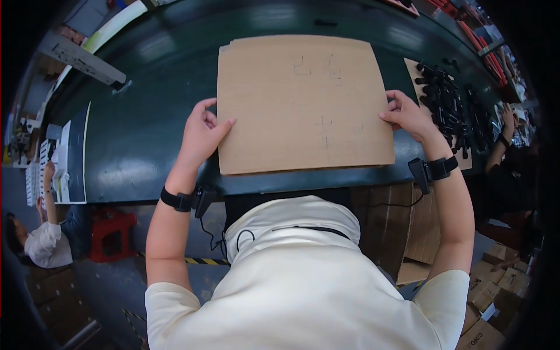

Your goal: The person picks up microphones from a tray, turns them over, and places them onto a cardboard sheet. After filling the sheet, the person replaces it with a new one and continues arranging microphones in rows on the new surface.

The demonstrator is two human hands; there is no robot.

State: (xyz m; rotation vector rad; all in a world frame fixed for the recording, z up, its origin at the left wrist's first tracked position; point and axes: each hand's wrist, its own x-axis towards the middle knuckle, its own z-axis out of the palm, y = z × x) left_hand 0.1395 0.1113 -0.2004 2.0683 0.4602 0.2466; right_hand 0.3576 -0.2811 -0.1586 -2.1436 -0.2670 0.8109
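A large flat piece of brown cardboard with some dark pen marks lies over the dark green table, close to its front edge. My left hand grips its left edge, thumb on top and fingers curled at the side. On the opposite edge, my right hand holds the cardboard the same way, thumb over the top. Whether it is one sheet or several stacked ones, I cannot tell. Each of my wrists wears a black strap with a small device.
Many black handle-like parts are heaped on another cardboard sheet at the right. A grey post stands on the table at the left. Co-workers sit at both sides; a red stool is at lower left. Cartons lie at lower right.
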